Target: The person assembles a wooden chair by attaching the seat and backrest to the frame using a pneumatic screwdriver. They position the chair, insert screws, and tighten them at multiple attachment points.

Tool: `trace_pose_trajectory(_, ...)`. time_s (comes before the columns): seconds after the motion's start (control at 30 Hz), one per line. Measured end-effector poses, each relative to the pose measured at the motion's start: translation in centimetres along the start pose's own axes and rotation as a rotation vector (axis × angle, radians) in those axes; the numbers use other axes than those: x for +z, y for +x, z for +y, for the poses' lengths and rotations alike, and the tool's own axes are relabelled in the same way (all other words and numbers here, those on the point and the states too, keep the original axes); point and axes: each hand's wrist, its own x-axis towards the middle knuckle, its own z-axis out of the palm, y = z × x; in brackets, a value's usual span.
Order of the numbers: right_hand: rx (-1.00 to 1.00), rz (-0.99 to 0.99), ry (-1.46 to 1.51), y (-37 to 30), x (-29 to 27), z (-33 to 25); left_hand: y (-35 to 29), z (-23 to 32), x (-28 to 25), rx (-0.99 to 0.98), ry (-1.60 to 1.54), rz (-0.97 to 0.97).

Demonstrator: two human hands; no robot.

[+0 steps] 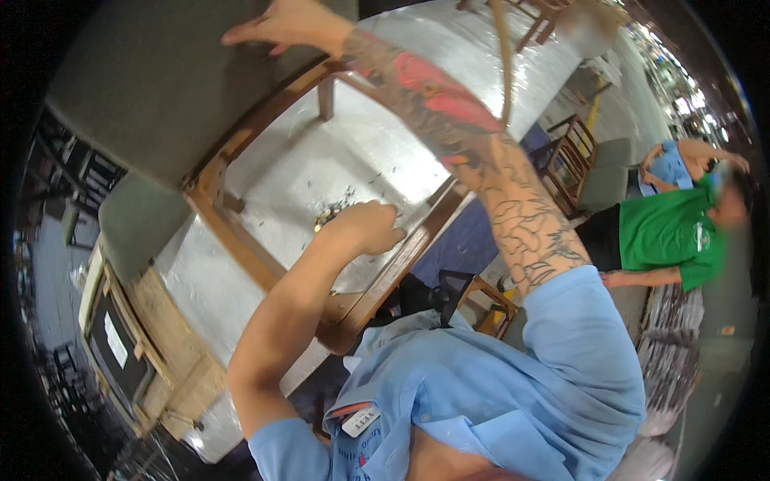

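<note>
My left hand (367, 228) is closed, low over a scattered pile of small dark and brass-coloured screws (327, 215). Whatever its fingers hold is hidden. The pile lies on a plastic-covered table (281, 172), seen through the open seat frame of a brown wooden chair (237, 244). Across the frame reaches my tattooed right arm. At its end, my right hand (298, 26) is open with fingers stretched out, in front of the chair's grey padded back (152, 88). Whether it touches the padding I cannot tell.
At the left stands another grey padded chair (144, 220), near an upturned wood-framed padded panel (120, 345). A person in a green shirt (670, 236) is at the right, with another in blue beyond. More wooden chairs (571, 160) stand behind the table.
</note>
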Motion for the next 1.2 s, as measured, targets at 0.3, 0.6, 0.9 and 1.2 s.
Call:
trace_pose_trajectory(0.3,-0.110,-0.018,0.025,1.5,1.9,1.1,0.3,-2.1,-2.7,-0.108,-0.095,-0.054)
trace_pose_trajectory(0.6,-0.386,0.352,0.323,-15.4,-8.4,1.8,1.1,-2.0,-2.3,-0.054,-0.112,-0.099)
trace_pose_trajectory(0.9,-0.066,1.108,0.447,-45.5,-18.3,4.1,6.2,2.7,-3.7,0.075,0.065,0.268)
trace_pose_trajectory(1.2,0.307,1.435,0.034,-59.4,-18.3,8.8,7.4,16.2,-4.2,-0.184,-0.201,0.304)
